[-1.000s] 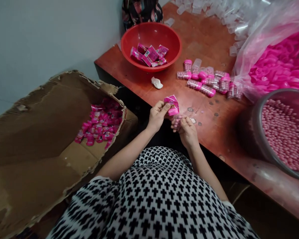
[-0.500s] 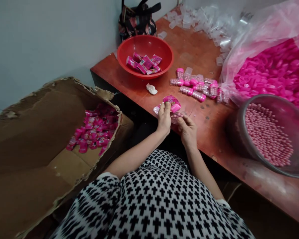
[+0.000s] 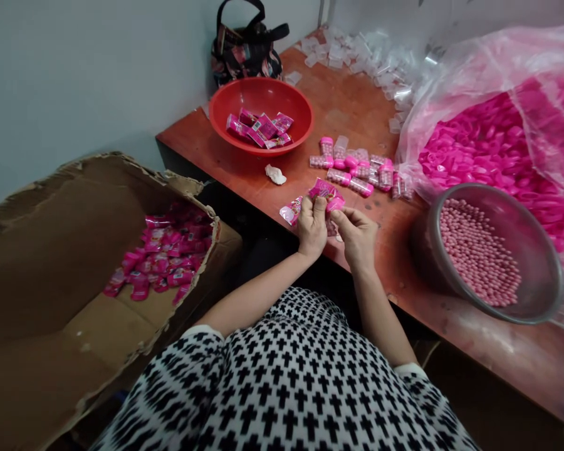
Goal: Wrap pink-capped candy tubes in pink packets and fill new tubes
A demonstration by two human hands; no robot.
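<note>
My left hand [image 3: 313, 228] is closed at the table's front edge, pinching a shiny pink printed wrapper [image 3: 326, 188]. Another wrapper piece [image 3: 290, 212] sticks out to the left of its fingers. Close against it, my right hand [image 3: 358, 239] is closed on a small clear bottle of pink balls [image 3: 331, 228]. The bottle's pink cap [image 3: 335, 204] shows between the two hands, by the wrapper; fingers partly hide the bottle. Just beyond lie several filled bottles with pink caps [image 3: 360, 186].
A red bowl [image 3: 305, 122] holds wrapped bottles, with a white lump [image 3: 275, 175] before it. At right stand a grey bowl [image 3: 552, 282] of pink balls and a bag [image 3: 489, 62] of pink caps. Clear containers [image 3: 357, 53] lie behind. A cardboard box [image 3: 32, 282] holds wrapped packs.
My right hand has brought the bottle up against the wrapper in my left hand, its cap end now between my fingers. The whole view has shifted slightly.
</note>
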